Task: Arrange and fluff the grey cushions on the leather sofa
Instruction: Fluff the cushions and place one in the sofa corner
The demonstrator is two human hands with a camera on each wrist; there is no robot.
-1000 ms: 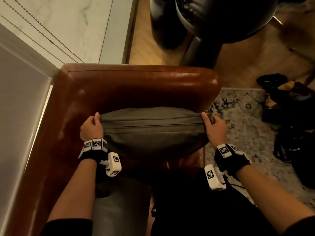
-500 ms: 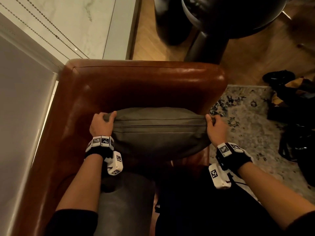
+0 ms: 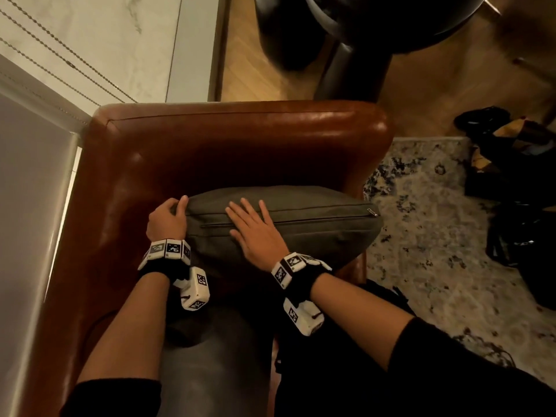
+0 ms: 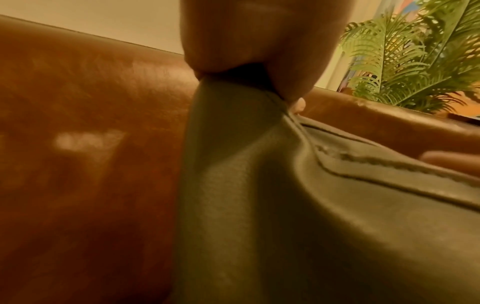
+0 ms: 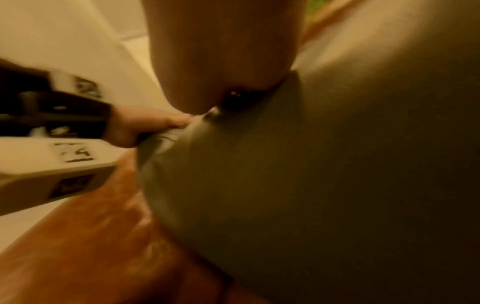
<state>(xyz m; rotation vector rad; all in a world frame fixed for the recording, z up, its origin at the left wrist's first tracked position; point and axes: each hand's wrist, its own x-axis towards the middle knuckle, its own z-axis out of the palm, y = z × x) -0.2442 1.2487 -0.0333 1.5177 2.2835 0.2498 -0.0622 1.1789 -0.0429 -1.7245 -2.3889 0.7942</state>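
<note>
A grey cushion (image 3: pixel 316 224) stands on its edge in the corner of the brown leather sofa (image 3: pixel 240 136), zip seam facing up. My left hand (image 3: pixel 168 216) pinches the cushion's left corner; in the left wrist view the grey cushion (image 4: pixel 246 185) is bunched between thumb and fingers of that left hand (image 4: pixel 259 61). My right hand (image 3: pixel 255 227) lies flat on the top of the cushion with fingers spread. In the blurred right wrist view, the right hand (image 5: pixel 223 61) sits against the cushion (image 5: pixel 311 164).
A second dark cushion (image 3: pixel 210 356) lies on the seat below my arms. A patterned rug (image 3: pixel 436 236) and dark bags (image 3: pixel 517 176) are on the floor to the right. A black chair base (image 3: pixel 346 40) stands behind the sofa. A palm plant (image 4: pixel 415 51) is beyond the armrest.
My right hand left the cushion's right corner and moved left onto its top, fingers spread flat. The left hand kept its hold on the left corner. The cushion shifted right.
</note>
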